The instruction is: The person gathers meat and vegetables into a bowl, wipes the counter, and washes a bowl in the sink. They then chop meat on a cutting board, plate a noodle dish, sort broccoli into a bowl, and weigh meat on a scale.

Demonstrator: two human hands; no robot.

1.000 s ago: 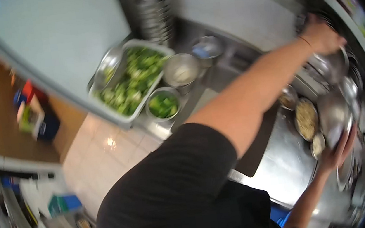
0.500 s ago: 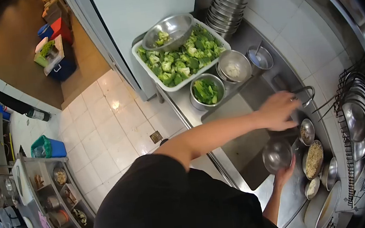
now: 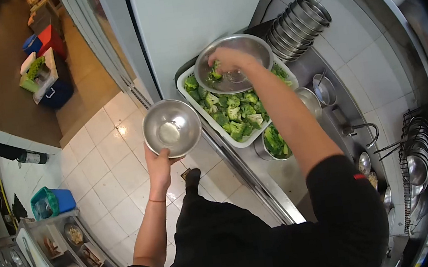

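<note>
My left hand [image 3: 158, 164] grips the rim of a shiny metal bowl [image 3: 183, 121], thumb over the edge; no food shows inside it. My right hand [image 3: 230, 59] is inside a wider metal bowl [image 3: 257, 48], its fingers closed around broccoli florets [image 3: 215, 72]. That wider bowl rests on a white tub [image 3: 247, 144] full of cut broccoli [image 3: 233, 114]. A metal pot of leafy greens [image 3: 277, 143] stands beside the tub, partly covered by my right arm.
Stacked metal pots [image 3: 299, 26] stand at the back of the steel counter. A faucet [image 3: 366, 133] rises by the sink, and a wire rack [image 3: 415, 162] of bowls hangs on the right wall. Left are a blue bin [image 3: 63, 200] and a prep counter with food containers.
I have turned left from the sink to the broccoli tub. The metal bowl has passed from my right hand to my left. My right hand has moved into the wider bowl.
</note>
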